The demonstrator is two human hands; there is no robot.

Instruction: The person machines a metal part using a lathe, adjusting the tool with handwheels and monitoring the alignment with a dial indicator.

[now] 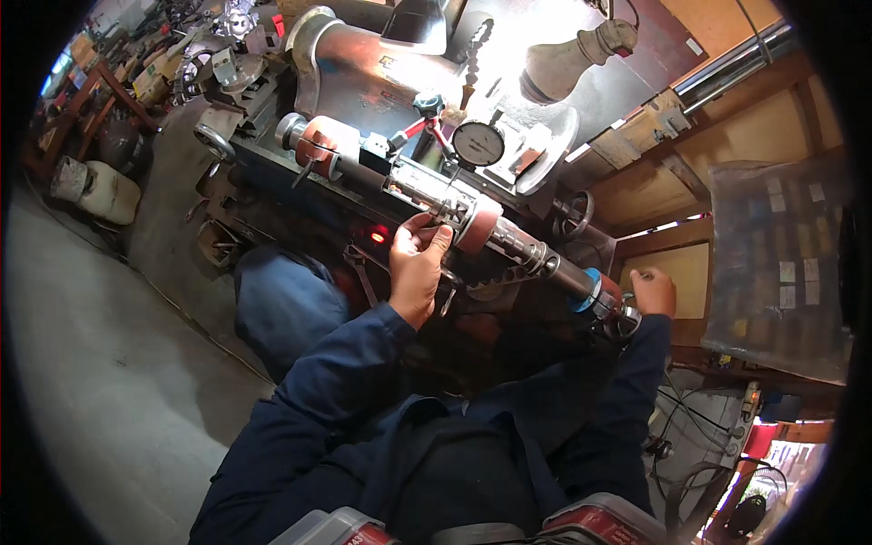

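Note:
A long metal machine with red collars (477, 225) runs slantwise across the middle of the view, a shiny shaft along its length. My left hand (420, 268) is at the machine's middle, thumb and fingertips pinched together against a small metal part (445, 211) beside the red collar; exactly what they grip is too small to make out. Right above stands a round dial gauge (478, 143) on a red jointed arm (438, 136). My right hand (654, 292) is curled closed beside the handwheel (627, 322) at the machine's right end; what it holds, if anything, is hidden.
Behind the machine lies a large rusty metal housing (377, 68) under bright light. A spoked handwheel (574, 213) sits to the right. Wrenches (361, 271) hang below the left hand. A white plastic jug (95, 189) stands at the left, a plastic-covered panel (781, 263) at the right.

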